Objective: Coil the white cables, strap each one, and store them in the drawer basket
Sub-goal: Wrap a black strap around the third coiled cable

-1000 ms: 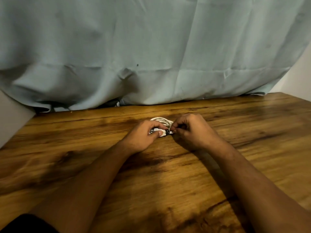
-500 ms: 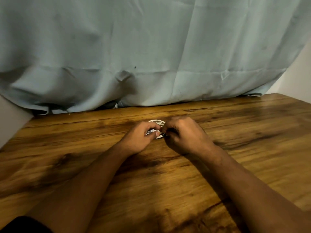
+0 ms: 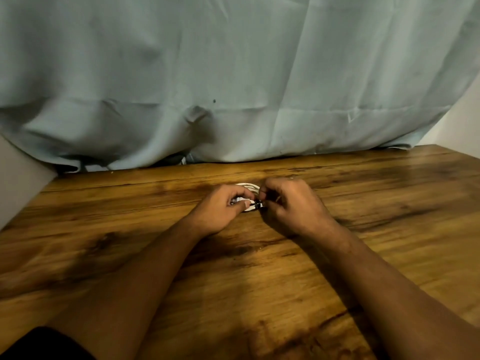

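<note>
The cable [image 3: 248, 187] lies coiled on the table [image 3: 259, 281], centre-far. The left hand [image 3: 220, 209] grips it, and the right hand [image 3: 291, 206] pinches the black strap [image 3: 257, 204] round it. Coiling looks done, strapping underway; storing remains — no basket visible.

Our left grip [image 3: 220, 209] holds the coiled white cable [image 3: 250, 187] on the wooden surface [image 3: 259, 281], with the thumb pressed across its near side. Our right grip [image 3: 291, 206], fingers curled, pinches the black strap [image 3: 257, 204] at the coil. The two grips nearly touch. A pale blue-green cloth [image 3: 233, 74] hangs behind the far edge.
</note>
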A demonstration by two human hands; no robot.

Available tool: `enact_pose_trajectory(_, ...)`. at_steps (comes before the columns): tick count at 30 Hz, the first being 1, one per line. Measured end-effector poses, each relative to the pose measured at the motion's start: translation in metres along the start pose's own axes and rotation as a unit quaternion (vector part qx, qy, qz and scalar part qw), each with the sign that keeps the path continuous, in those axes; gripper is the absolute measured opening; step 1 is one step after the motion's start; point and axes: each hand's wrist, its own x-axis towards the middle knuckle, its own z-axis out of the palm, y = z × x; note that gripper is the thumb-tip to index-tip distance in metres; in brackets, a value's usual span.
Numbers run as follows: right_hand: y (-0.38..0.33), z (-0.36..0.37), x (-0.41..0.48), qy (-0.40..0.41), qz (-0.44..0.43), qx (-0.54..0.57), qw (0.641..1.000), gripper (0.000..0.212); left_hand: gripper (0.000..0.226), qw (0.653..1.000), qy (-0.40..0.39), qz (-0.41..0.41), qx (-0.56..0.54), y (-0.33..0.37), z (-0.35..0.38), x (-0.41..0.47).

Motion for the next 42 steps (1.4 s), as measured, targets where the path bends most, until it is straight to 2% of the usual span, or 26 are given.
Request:
enact_pose_trajectory(5,-0.007,0.003,-0.003,0.019,0.009,-0.005,1.0,0.02,0.02,1.0,0.005,-0.005,-0.015,0.0,0.0,-0.001)
enact_pose_trajectory(15,0.005,0.001,-0.002,0.027,0.035,0.065,0.997,0.019,0.021,0.998,0.013,-0.018,-0.053,-0.001,0.002,-0.001)
enact_pose_trajectory(26,-0.013,0.002,-0.003,0.019,-0.018,-0.033,0.999,0.021,0.031,0.998,0.007,-0.015,-0.061,-0.005,0.002,-0.002)
enact_pose_trajectory(31,-0.002,0.001,-0.002,0.019,-0.01,0.03,0.999,0.02,0.026,0.997,0.024,-0.023,-0.073,-0.008,0.005,0.001)
enact_pose_trajectory(36,0.008,0.001,-0.002,0.002,0.047,0.058,0.997,0.018,0.024,0.995,0.032,-0.04,-0.089,-0.012,0.006,0.002)
enact_pose_trajectory(42,0.004,0.002,-0.001,0.02,0.045,0.067,0.997,0.018,0.023,0.995,0.028,-0.04,-0.09,-0.008,0.005,0.002)
